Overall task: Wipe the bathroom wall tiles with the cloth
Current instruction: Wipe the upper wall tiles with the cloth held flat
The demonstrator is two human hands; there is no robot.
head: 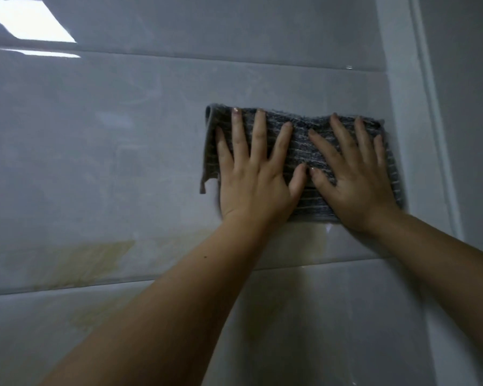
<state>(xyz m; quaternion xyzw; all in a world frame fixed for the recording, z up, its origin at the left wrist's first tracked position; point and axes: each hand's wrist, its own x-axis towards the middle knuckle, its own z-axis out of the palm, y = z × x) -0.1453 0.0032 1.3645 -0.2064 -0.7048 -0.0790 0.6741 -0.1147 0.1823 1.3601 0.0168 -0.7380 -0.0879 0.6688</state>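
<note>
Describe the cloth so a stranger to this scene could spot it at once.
Start at the glossy pale tiled wall and follow the middle tile row right, towards the white corner trim. There the left hand and right hand press flat on the cloth: a dark grey, ribbed rectangle, the only dark thing there.

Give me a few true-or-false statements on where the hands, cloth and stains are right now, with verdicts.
1. The left hand and the right hand both press on the cloth with fingers spread. True.
2. The cloth is balled up in one fist. False: it lies spread flat against the wall tile.
3. Yellowish stains show on the tile below and to the left of the cloth. True.
4. The cloth sits at the far left of the wall. False: it lies at the right, close to the white vertical trim.
5. The cloth is plain white. False: it is grey with thin pale stripes.
</note>
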